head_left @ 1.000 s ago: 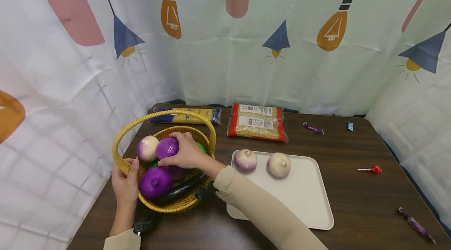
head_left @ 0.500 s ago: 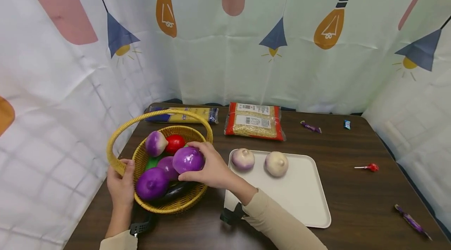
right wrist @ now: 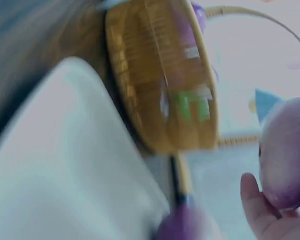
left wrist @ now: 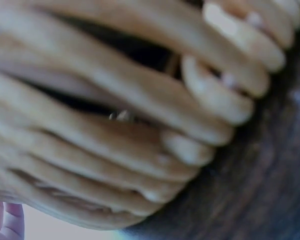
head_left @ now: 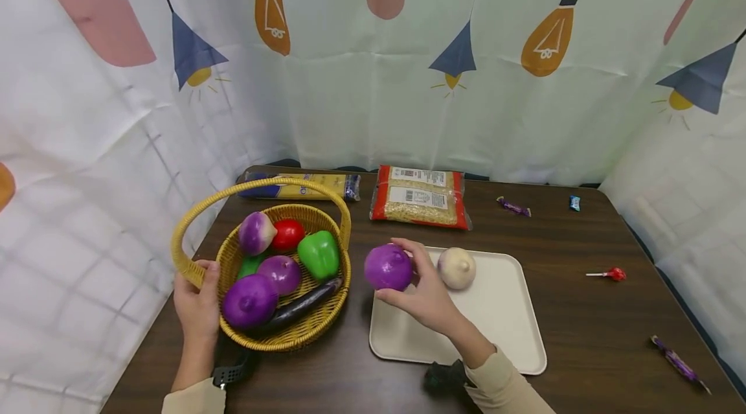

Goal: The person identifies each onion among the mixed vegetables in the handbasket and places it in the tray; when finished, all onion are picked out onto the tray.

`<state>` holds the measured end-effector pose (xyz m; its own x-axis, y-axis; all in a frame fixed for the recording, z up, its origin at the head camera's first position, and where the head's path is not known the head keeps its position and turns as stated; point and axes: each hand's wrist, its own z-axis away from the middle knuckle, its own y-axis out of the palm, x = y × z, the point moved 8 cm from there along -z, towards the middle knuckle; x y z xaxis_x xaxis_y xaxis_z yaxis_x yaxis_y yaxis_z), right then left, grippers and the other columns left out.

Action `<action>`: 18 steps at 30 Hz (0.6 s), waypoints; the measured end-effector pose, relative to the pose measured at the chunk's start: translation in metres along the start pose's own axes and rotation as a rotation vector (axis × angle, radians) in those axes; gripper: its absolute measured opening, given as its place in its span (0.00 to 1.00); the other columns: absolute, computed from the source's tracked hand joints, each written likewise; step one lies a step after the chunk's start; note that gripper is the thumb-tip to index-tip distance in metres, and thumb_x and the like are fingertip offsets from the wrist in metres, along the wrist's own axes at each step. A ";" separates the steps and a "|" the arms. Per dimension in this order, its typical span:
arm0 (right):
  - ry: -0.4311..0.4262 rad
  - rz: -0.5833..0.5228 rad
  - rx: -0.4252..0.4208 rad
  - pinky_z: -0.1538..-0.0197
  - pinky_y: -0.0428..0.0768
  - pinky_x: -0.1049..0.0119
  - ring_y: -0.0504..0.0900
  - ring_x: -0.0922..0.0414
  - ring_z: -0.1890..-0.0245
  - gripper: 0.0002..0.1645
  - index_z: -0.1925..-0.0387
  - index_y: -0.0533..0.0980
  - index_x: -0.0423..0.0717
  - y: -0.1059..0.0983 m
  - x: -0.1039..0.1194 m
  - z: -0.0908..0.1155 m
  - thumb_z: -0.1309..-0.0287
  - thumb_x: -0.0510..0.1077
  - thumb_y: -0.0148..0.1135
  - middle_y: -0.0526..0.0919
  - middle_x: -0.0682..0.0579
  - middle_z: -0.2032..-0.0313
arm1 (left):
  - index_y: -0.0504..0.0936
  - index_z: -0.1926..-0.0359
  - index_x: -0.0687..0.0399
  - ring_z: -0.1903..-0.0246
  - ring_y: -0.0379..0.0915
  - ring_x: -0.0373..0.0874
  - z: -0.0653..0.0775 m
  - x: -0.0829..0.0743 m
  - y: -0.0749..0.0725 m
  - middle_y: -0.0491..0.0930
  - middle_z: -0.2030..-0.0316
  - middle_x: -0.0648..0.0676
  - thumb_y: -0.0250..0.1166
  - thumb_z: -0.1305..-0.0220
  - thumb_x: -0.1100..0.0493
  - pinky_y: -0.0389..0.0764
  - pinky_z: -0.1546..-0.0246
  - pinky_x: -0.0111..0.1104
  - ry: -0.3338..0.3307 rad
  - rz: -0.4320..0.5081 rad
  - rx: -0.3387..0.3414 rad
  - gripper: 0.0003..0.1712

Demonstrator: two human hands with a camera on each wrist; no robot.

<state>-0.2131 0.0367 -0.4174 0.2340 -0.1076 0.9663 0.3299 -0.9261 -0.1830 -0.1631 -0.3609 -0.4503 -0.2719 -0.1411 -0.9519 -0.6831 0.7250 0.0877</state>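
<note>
My left hand (head_left: 197,307) grips the left side of a yellow wicker basket (head_left: 344,271), near the base of its tall handle. In the left wrist view, blurred basket weave (left wrist: 115,90) fills most of the picture. My right hand (head_left: 428,294) holds a shiny purple onion (head_left: 388,267) between thumb and fingers, over the left edge of a white tray (head_left: 495,330). One pale turnip (head_left: 456,268) shows on the tray beside my fingers. Inside the basket lie two purple onions (head_left: 250,300), a purple-and-white turnip (head_left: 256,232), a red tomato (head_left: 287,234), a green bell pepper (head_left: 318,254) and an eggplant (head_left: 300,307).
Along the table's back edge lie a blue-and-yellow packet (head_left: 315,186) and a red-edged bag of grains (head_left: 419,197). To the right are a purple-wrapped candy (head_left: 514,207), a small blue candy (head_left: 574,203), a red lollipop (head_left: 615,274) and another purple wrapper (head_left: 678,363). A patterned curtain (head_left: 350,96) surrounds the table.
My right hand has lifted the purple onion out of the basket and carried it right to the tray, uncovering the green pepper. My left hand has stayed on the basket.
</note>
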 end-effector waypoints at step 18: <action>0.073 0.347 -0.385 0.43 0.67 0.79 0.68 0.55 0.40 0.46 0.30 0.59 0.45 -0.167 -0.034 0.061 0.46 0.39 0.72 0.63 0.44 0.35 | 0.76 0.60 0.66 0.76 0.65 0.36 0.007 -0.026 0.007 0.72 0.74 0.45 0.61 0.36 0.67 0.67 0.74 0.23 0.024 -0.018 0.009 0.06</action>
<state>-0.2201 0.2167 -0.4309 0.2008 -0.4440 0.8733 -0.1188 -0.8959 -0.4281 -0.1562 -0.3478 -0.4272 -0.2755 -0.1704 -0.9461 -0.6820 0.7282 0.0675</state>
